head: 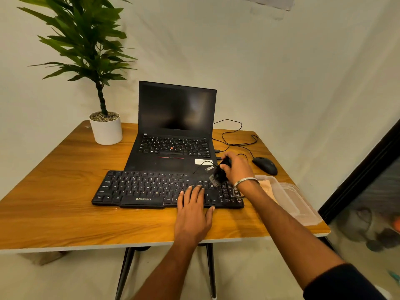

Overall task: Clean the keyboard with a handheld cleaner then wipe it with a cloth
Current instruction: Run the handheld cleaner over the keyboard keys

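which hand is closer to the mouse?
Right. The right hand grips the cleaner over the keyboard's right end, just left of the mouse. The left hand lies flat on the keys, nearer the person.

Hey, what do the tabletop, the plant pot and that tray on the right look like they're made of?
Tabletop: probably wood-grain laminate, since streaky grain runs over a pale edge band; slight sheen.
Plant pot: smooth matte white, ceramic or plastic; the look leaves it open.
Tray: likely thin clear plastic, because the table shows through its walls.
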